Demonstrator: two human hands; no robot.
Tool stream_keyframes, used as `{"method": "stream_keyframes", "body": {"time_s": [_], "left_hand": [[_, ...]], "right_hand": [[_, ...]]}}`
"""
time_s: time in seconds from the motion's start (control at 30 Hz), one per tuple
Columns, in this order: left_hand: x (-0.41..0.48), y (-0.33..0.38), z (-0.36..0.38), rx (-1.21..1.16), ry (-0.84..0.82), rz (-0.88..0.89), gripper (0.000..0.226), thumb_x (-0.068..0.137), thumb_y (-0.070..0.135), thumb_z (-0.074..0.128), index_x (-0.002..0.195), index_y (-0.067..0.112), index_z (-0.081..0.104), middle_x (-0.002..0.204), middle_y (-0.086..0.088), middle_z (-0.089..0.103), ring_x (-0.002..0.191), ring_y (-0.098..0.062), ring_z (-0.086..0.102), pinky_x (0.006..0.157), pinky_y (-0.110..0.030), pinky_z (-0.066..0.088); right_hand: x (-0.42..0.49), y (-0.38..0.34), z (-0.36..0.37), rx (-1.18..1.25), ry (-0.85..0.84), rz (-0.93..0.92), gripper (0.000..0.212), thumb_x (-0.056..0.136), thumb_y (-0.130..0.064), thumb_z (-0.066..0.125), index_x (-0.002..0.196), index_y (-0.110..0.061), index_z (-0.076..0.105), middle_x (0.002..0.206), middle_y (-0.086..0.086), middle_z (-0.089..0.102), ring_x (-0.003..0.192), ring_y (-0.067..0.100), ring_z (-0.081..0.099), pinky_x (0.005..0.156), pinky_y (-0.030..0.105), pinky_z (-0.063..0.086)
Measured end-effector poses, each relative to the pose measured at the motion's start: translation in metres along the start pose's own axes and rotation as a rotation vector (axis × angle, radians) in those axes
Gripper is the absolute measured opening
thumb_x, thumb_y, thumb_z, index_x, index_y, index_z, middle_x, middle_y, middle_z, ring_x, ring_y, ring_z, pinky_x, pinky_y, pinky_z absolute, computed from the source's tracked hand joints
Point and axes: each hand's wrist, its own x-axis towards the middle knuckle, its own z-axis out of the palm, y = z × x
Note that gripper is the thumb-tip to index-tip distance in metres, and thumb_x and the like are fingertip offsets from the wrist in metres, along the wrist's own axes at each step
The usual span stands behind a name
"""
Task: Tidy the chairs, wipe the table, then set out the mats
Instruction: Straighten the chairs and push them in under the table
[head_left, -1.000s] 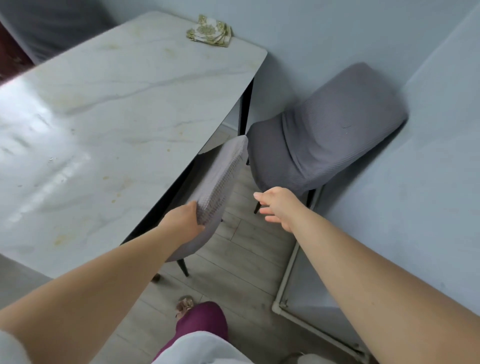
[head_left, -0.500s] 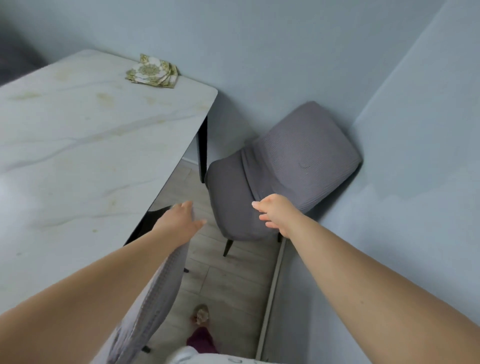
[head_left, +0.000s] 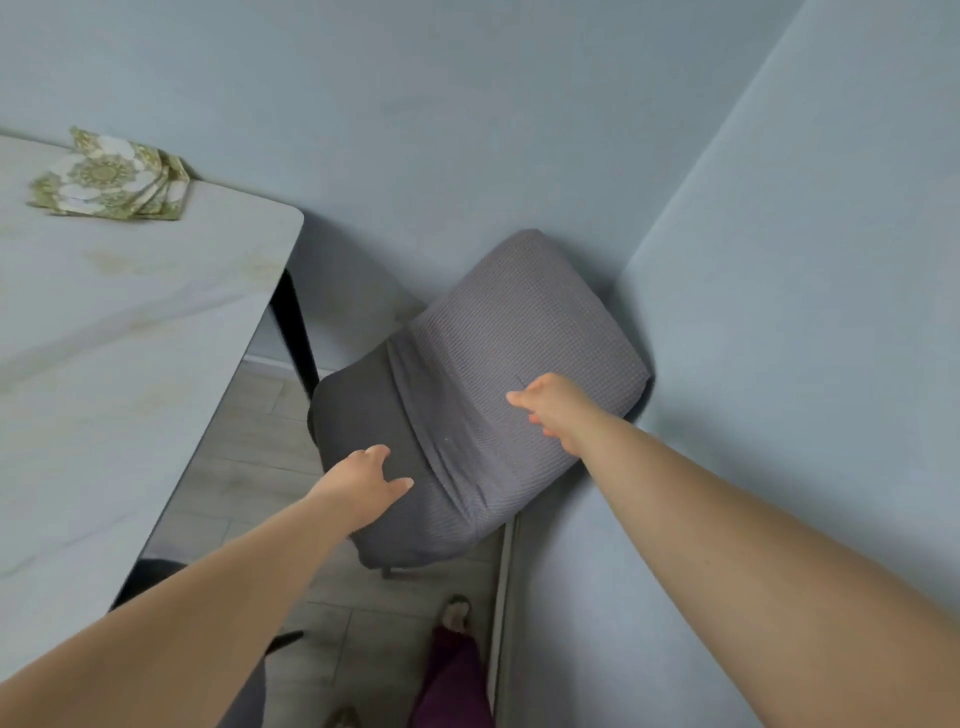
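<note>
— Where, exactly, did the grey chair (head_left: 498, 395) stand at that moment?

— Wedged into the corner, its backrest against the blue wall (head_left: 779, 312) and its seat facing the marble table (head_left: 130, 364), just beyond the table's black leg (head_left: 296, 332). A stack of patterned mats (head_left: 109, 179) lay near the table's far corner.

— And the hands?

— Both were empty and unclenched. The left hand (head_left: 363, 480) hovered at the seat's near edge, fingers spread, seemingly touching the fabric. The right hand (head_left: 558, 408) reached over the front of the backrest, fingers loose, gripping nothing.

— Which was better placed to move it?

— Probably the left, nearest the seat edge; the right still had to reach the backrest's top. The chair lay ahead of both, its seat-to-back line running diagonally toward the corner, so a pull toward the table looked likely.
</note>
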Motion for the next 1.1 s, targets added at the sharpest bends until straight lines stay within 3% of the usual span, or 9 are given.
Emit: {"method": "stream_keyframes", "body": {"time_s": [0.07,0.2,0.33,0.53,0.6,0.67,0.77,0.93,1.1], "left_hand": [[0.015,0.018,-0.004,-0.013,-0.005,0.007,0.068,0.092,0.049,0.05,0.148,0.017,0.026,0.147,-0.005,0.041,0.126,-0.024,0.048,0.1,-0.035,0.044],[0.059,0.059,-0.009,-0.064,-0.022,-0.007,0.066,0.092,0.049,0.05,0.147,0.017,0.03,0.144,-0.003,0.044,0.126,-0.022,0.048,0.1,-0.034,0.042],[0.086,0.094,-0.006,-0.166,-0.085,-0.022,0.066,0.093,0.049,0.049,0.148,0.018,0.028,0.146,-0.002,0.043,0.125,-0.019,0.048,0.096,-0.028,0.04],[0.123,0.134,0.009,-0.413,-0.215,-0.052,0.061,0.093,0.049,0.05,0.145,0.019,0.037,0.141,-0.001,0.048,0.119,-0.018,0.05,0.092,-0.026,0.04],[0.138,0.144,0.022,-0.513,-0.251,-0.101,0.056,0.092,0.049,0.051,0.139,0.019,0.045,0.134,-0.005,0.053,0.117,-0.021,0.053,0.097,-0.03,0.043],[0.154,0.156,0.038,-0.649,-0.302,-0.183,0.048,0.092,0.046,0.053,0.129,0.015,0.052,0.122,-0.006,0.06,0.11,-0.022,0.057,0.097,-0.036,0.048],[0.166,0.176,0.065,-0.929,-0.428,-0.417,0.043,0.091,0.045,0.057,0.115,0.009,0.057,0.103,-0.004,0.063,0.094,-0.02,0.062,0.083,-0.036,0.054],[0.185,0.196,0.112,-1.266,-0.656,-0.72,0.055,0.089,0.052,0.056,0.11,0.001,0.054,0.102,-0.015,0.061,0.08,-0.026,0.065,0.06,-0.034,0.057],[0.204,0.199,0.151,-1.419,-0.653,-0.944,0.075,0.085,0.06,0.055,0.12,-0.006,0.05,0.114,-0.019,0.061,0.085,-0.03,0.067,0.049,-0.034,0.057]], "right_hand": [[0.027,-0.01,-0.018,-0.105,0.046,-0.041,0.024,0.092,-0.032,0.063,0.093,-0.01,0.054,0.092,0.002,0.052,0.083,0.019,0.053,0.068,0.029,0.043],[0.092,-0.032,-0.068,-0.346,0.198,-0.122,0.047,0.092,-0.036,0.061,0.123,-0.004,0.05,0.119,0.01,0.057,0.11,0.03,0.055,0.085,0.035,0.043],[0.145,-0.036,-0.102,-0.492,0.289,-0.122,0.057,0.088,-0.044,0.061,0.129,-0.008,0.047,0.128,0.012,0.053,0.115,0.033,0.053,0.094,0.045,0.046],[0.194,-0.013,-0.11,-0.479,0.168,0.053,0.077,0.083,-0.052,0.064,0.14,-0.008,0.037,0.138,0.014,0.046,0.122,0.035,0.049,0.103,0.049,0.041],[0.204,-0.006,-0.106,-0.524,0.211,0.041,0.075,0.084,-0.051,0.065,0.139,-0.007,0.037,0.136,0.015,0.046,0.122,0.035,0.048,0.102,0.047,0.041],[0.214,-0.003,-0.104,-0.54,0.263,0.02,0.07,0.085,-0.048,0.065,0.134,-0.005,0.038,0.134,0.016,0.048,0.121,0.036,0.049,0.098,0.043,0.043],[0.228,-0.002,-0.109,-0.518,0.227,0.011,0.064,0.087,-0.044,0.064,0.128,-0.003,0.037,0.131,0.016,0.051,0.117,0.035,0.053,0.082,0.035,0.042],[0.248,0.013,-0.114,-0.483,0.122,0.03,0.066,0.089,-0.043,0.062,0.133,-0.002,0.037,0.135,0.014,0.05,0.119,0.032,0.052,0.09,0.036,0.044],[0.266,0.026,-0.119,-0.481,0.14,-0.048,0.056,0.088,-0.042,0.064,0.126,-0.004,0.049,0.125,0.013,0.057,0.111,0.031,0.057,0.089,0.036,0.047]]}}
